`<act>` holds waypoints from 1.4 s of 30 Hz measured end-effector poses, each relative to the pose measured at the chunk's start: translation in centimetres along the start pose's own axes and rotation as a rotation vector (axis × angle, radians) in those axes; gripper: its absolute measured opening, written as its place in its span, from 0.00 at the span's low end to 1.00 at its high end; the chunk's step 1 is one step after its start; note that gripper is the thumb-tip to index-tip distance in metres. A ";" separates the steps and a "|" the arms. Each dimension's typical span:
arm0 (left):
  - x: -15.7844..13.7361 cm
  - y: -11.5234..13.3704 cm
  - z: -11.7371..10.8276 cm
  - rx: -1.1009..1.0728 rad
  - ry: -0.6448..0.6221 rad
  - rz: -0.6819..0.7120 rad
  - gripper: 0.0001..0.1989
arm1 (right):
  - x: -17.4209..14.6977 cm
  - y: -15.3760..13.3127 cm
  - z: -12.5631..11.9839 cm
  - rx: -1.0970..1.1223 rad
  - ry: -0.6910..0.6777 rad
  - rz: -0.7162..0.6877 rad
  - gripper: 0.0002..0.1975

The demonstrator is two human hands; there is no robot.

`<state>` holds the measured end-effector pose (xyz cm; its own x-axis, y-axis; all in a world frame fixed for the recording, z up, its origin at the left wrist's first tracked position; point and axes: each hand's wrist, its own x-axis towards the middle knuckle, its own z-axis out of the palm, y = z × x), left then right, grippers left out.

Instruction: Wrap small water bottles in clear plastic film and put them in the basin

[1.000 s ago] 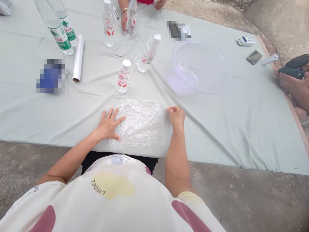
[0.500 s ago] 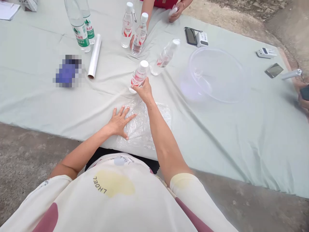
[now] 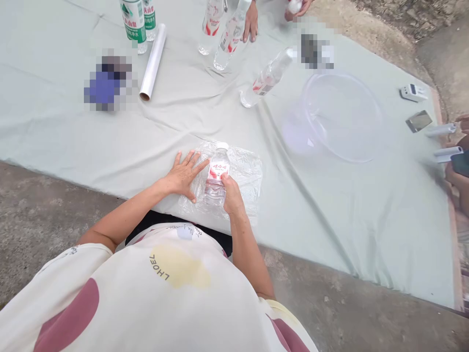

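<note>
A clear water bottle (image 3: 219, 168) with a white cap and a red-and-white label is over the sheet of plastic wrap (image 3: 246, 171) near the table's front edge. My right hand (image 3: 233, 195) grips it from the right side, thumb across the label. Whether the bottle lies flat or is tilted I cannot tell for certain. My left hand (image 3: 183, 175) rests with fingers spread on the left part of the wrap, just beside the bottle.
Other water bottles (image 3: 232, 39) and a leaning one (image 3: 266, 80) stand further back. A roll of plastic wrap (image 3: 154, 63) lies left, near green-labelled bottles (image 3: 134, 22). A transparent basin (image 3: 344, 117) is at right. Other people's hands (image 3: 251, 22) show at the back and right edge.
My right hand has brought the water bottle toward me, from beyond the plastic wrap to over it. My left hand has stayed spread on the wrap. A co-worker's hand has moved off a rear bottle.
</note>
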<state>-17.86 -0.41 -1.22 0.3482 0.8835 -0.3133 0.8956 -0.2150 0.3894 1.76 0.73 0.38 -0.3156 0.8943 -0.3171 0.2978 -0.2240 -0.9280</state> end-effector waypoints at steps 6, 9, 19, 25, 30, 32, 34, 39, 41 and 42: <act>-0.6 -0.8 -0.2 -0.073 0.035 0.044 0.70 | 0.1 0.8 1.3 -0.286 0.100 -0.042 0.22; -1.6 -1.7 -1.4 -0.216 0.078 0.114 0.63 | 0.4 0.2 1.3 -0.348 0.096 -0.021 0.22; -1.1 -1.2 -1.7 -0.213 0.527 -0.445 0.13 | 0.6 -0.1 2.8 -0.473 0.179 0.066 0.26; -2.5 0.4 -0.3 -0.163 0.488 -0.415 0.13 | 0.5 -0.2 3.3 -0.449 0.219 0.007 0.27; -5.3 1.0 0.8 -0.179 0.473 -0.445 0.12 | -0.3 0.2 2.7 -0.236 0.215 0.063 0.30; -6.6 1.5 1.3 -0.170 0.429 -0.456 0.11 | -0.8 0.0 2.1 -0.144 0.240 0.069 0.29; -7.8 2.0 1.9 -0.156 0.362 -0.442 0.12 | -1.0 -0.7 1.3 -0.119 0.296 0.027 0.25; -9.4 3.6 3.5 -0.102 0.226 -0.388 0.15 | 1.1 -3.7 0.8 -0.356 0.252 -0.274 0.14; -9.3 4.0 3.8 -0.088 0.209 -0.383 0.14 | 3.1 -5.0 1.8 -0.565 0.118 -0.417 0.14; -9.2 4.2 3.9 -0.084 0.205 -0.381 0.12 | 4.2 -5.6 2.5 -0.684 0.053 -0.470 0.16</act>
<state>-16.22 -11.05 -0.14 -0.0724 0.9592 -0.2735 0.9210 0.1695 0.3508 -3.48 4.72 3.72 -0.5057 0.8570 0.0994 0.6331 0.4469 -0.6321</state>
